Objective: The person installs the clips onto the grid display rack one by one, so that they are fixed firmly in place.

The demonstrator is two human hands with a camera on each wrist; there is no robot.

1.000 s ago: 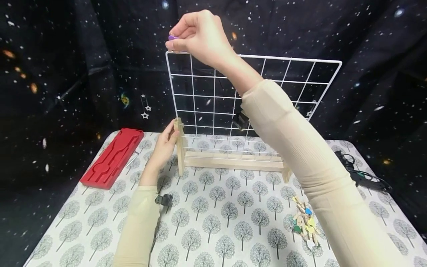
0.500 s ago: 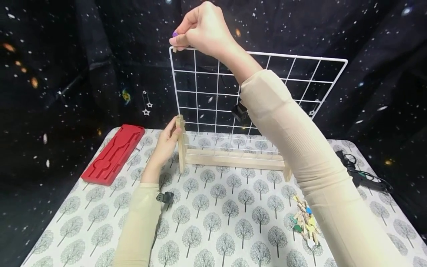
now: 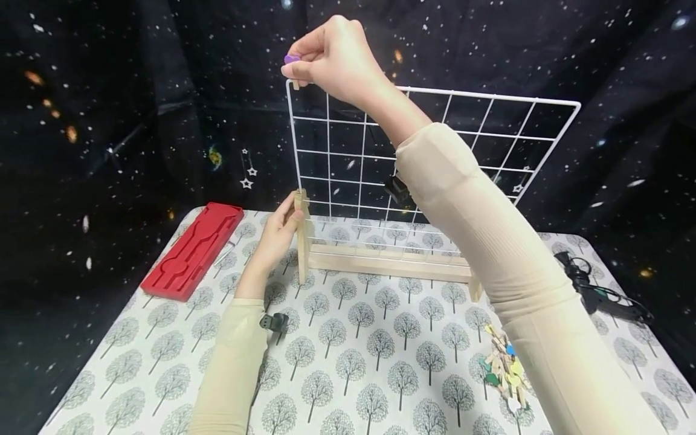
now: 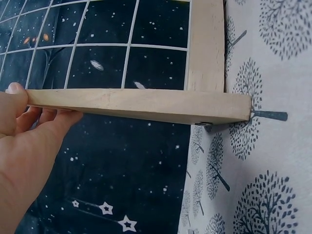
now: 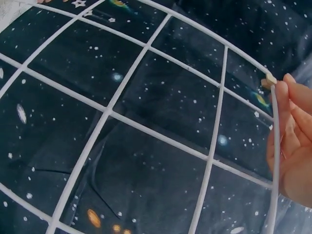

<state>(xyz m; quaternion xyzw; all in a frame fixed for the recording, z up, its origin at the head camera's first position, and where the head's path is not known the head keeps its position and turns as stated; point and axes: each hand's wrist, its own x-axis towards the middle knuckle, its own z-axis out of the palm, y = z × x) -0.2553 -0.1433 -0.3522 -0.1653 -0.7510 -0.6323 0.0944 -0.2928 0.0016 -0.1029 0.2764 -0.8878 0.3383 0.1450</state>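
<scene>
My right hand [image 3: 348, 63] pinches a small wooden clothespin with a purple decoration [image 3: 291, 59] at the upper left corner of a white wire grid [image 3: 489, 96]. The wooden tip of the clothespin [image 5: 268, 81] sits over the top wire in the right wrist view, close to the corner; its purple part is hidden there. Lower down, my left hand [image 3: 276, 234] holds the top of the left wooden post [image 3: 302, 257] of the grid's stand. In the left wrist view, thumb and fingers lie on opposite sides of that post [image 4: 146, 104].
Several clothespins with coloured decorations [image 3: 511, 374] lie in a pile at the right, partly beside my sleeve. A red molded tray [image 3: 198, 251] lies at the left, with a thin silvery tool [image 3: 224, 254] next to it. Black equipment with cables [image 3: 603, 296] lies at the far right.
The clothespin has gone from above the top wire to having its wooden tip over it near the corner. My left hand keeps its hold on the post; the head view has shifted slightly.
</scene>
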